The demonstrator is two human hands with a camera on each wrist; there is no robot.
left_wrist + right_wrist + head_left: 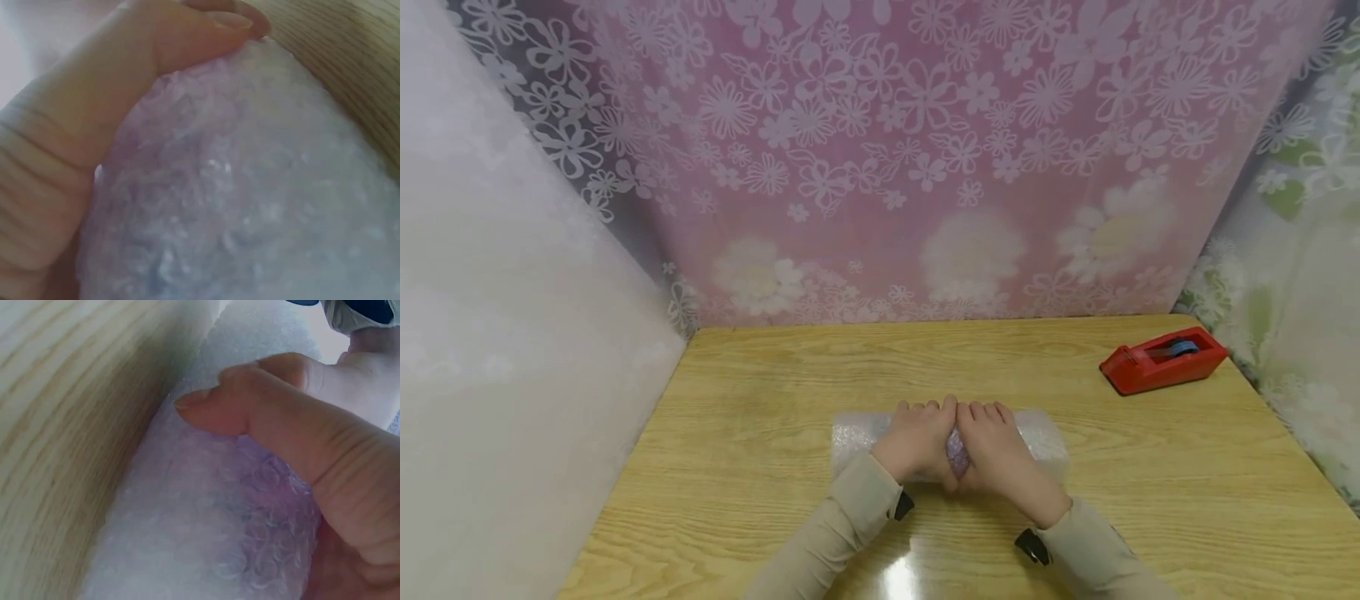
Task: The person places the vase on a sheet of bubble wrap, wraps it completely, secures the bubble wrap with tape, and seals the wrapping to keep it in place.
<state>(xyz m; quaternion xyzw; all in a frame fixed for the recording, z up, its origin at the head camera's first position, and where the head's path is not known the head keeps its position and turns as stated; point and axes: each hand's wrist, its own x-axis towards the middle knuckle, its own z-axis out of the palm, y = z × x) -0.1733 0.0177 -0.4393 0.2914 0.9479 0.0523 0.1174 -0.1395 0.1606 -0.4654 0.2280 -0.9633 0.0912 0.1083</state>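
Observation:
A roll of clear bubble wrap [854, 435] lies crosswise on the wooden table, and something purplish [957, 455] shows through its middle. My left hand [919, 440] grips it just left of the middle, fingers over the far side. Close beside it, my right hand [994, 446] grips the right half in the same way. In the left wrist view, the thumb curves along the bubble wrap [250, 187]. The right wrist view shows the other thumb against the wrap [187, 506], with a purple tint near the palm. What is inside cannot be made out.
A red tape dispenser [1165, 360] with a blue-cored roll stands at the table's back right. Pink floral cloth [880, 167] hangs behind the wooden table [760, 383], with pale cloth along the left and right sides.

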